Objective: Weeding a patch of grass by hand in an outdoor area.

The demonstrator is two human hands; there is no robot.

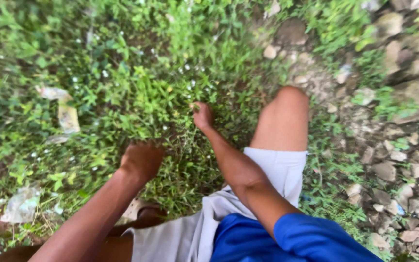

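My left hand (141,160) is closed into a fist low in a patch of green weeds (146,92) with small white flowers; whether stems are inside the fist is blurred. My right hand (202,116) reaches further forward, its fingers curled down into the same weeds. My bent right knee (287,116) sticks out beside the right arm, above grey shorts (277,170) and a blue sleeve (311,237).
Loose stones (389,170) and bare dirt cover the ground on the right. Pieces of pale litter (68,116) lie among the weeds on the left, another scrap (21,206) at the lower left. A sandalled foot (139,211) shows under my left arm.
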